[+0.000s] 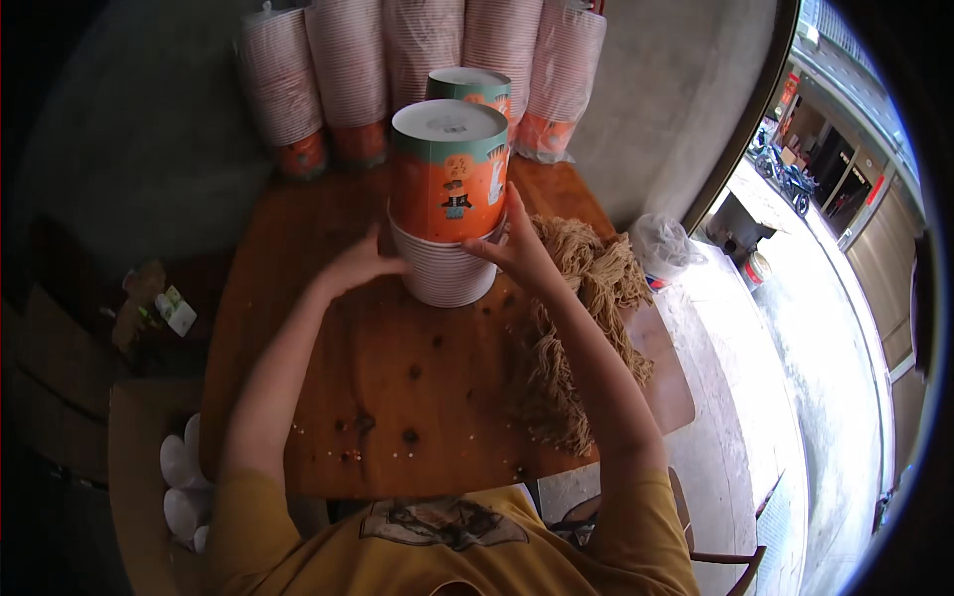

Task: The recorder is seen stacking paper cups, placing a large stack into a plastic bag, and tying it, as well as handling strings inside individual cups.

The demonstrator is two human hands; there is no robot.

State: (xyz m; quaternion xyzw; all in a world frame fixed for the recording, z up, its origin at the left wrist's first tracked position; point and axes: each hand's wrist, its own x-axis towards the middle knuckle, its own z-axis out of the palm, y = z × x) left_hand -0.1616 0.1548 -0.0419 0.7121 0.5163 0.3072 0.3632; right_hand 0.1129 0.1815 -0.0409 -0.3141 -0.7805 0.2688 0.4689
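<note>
A stack of nested paper tubs stands upside down on the wooden table in front of me. Its top tub is orange with a teal band, cartoon figures and a white base facing up; white rims are layered beneath. My left hand is at the stack's left side, thumb in front against the rims. On the right side, my right hand has its thumb across the rims and its fingers reaching up and behind. Between them the hands clasp the stack; several fingertips are hidden. Close behind it shows a second orange and teal stack.
Several tall plastic-wrapped tub stacks line the table's back by the wall. Tan stringy fibre bundles lie along the right of the wooden table. A bag-covered bucket stands beyond. Lower left is a carton with white cups.
</note>
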